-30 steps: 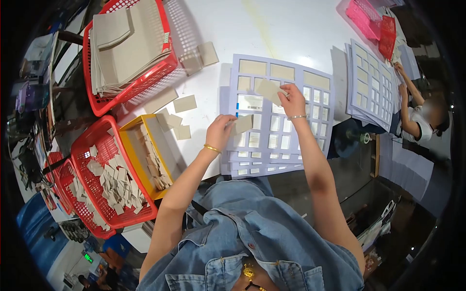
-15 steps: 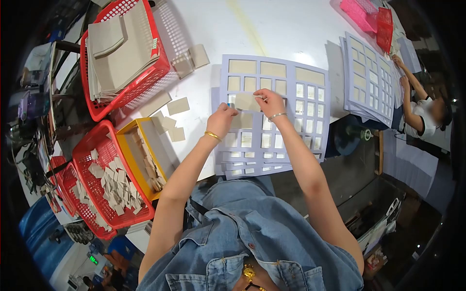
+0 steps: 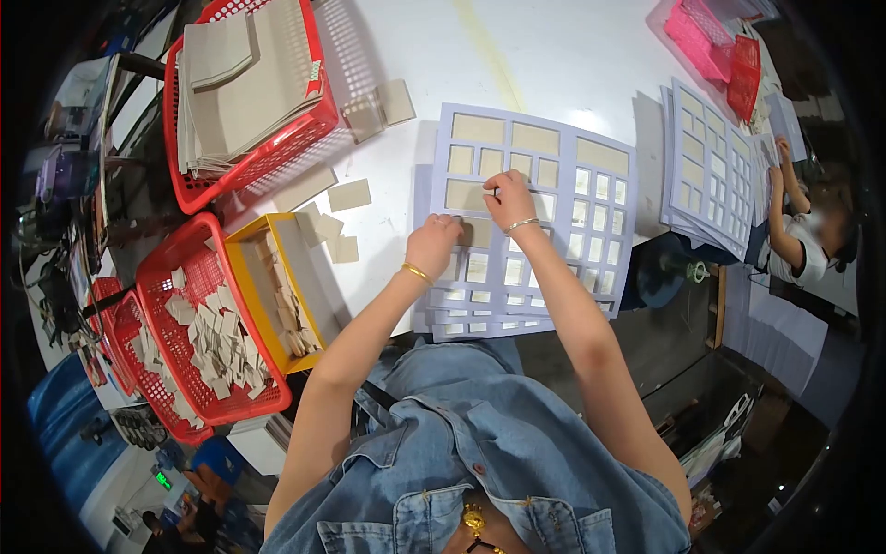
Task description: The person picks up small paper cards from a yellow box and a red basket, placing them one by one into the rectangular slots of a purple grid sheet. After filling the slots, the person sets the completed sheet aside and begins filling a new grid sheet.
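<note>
A lavender panel with rectangular openings (image 3: 566, 231) lies on the table in front of me. A grey cardboard piece (image 3: 466, 195) sits in an opening in its left column. My right hand (image 3: 510, 200) has its thumb and finger closed at that piece's right end. Just below lies a second grey cardboard piece (image 3: 476, 232), with the fingers of my left hand (image 3: 434, 242) resting at its left edge, holding nothing visible. Openings along the top carry grey board, while several lower ones show white.
Left stand a red basket of large grey boards (image 3: 318, 111), a yellow box (image 3: 268, 219) and a red basket of small pieces (image 3: 277, 392). Loose cards (image 3: 349, 194) lie beside the panel. More panels (image 3: 678, 157) are stacked right, near another person (image 3: 808, 235).
The cardboard piece that both hands held over the panel now sits in the opening. My left hand has moved down to the piece below; my right hand stays at the upper piece.
</note>
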Tool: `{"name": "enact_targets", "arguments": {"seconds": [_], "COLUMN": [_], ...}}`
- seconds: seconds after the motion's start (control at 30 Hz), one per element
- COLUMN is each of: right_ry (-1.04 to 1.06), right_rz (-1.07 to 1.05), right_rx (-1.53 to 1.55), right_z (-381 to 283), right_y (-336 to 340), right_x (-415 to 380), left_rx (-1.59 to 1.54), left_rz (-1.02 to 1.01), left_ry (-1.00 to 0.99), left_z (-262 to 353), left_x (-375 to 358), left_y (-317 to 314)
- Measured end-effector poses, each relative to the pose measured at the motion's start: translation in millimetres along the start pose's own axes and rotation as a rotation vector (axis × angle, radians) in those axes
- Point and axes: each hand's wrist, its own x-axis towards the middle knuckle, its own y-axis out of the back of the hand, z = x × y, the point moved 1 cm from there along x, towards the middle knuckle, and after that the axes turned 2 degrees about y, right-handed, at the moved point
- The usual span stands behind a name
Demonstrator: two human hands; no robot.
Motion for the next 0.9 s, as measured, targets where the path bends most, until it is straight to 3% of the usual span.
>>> {"name": "enact_targets", "arguments": {"seconds": [0.07, 0.17, 0.27, 0.37, 0.53, 0.67, 0.73, 0.8, 0.83, 0.9], "right_ry": [0.01, 0.097, 0.263, 0.165, 0.116, 0.109, 0.308, 0.483, 0.563, 0.712], "right_rz": [-0.014, -0.03, -0.06, -0.168, -0.311, -0.314, -0.218, -0.195, -0.218, -0.264], "right_rx": [0.06, -0.222, -0.48, -0.56, -0.714, -0.905, -0.612, -0.373, -0.288, -0.207], "right_z": [8, -22, -10, -30, -49, -101, -135, -175, -195, -231], "right_y": [-3, 3, -18, -15, -10, -26, -55, -96, -122, -172], "right_x": [-2, -11, -15, -13, -2, 13, 17, 14, 10, 3], "left_rx": [0.003, -0.132, -0.291, -0.397, -0.326, -0.302, -0.264, -0.015, -0.328, -0.274], "left_rz": [0.028, 0.085, 0.158, 0.302, 0.703, 0.792, 0.8, 0.734, 0.606, 0.464], "left_ry": [-0.081, -0.111, -0.075, -0.048, 0.242, 0.698, 0.815, 0.674, 0.802, 0.802], "left_z": [3, 9, 14, 5, -38, -113, -155, -186, -186, -188], "left_x": [-5, -13, -32, -66, -141, -202, -219, -226, -225, -219], "left_y": [-1, 7, 24, 48, 96, 110, 97, 76, 74, 67]}}
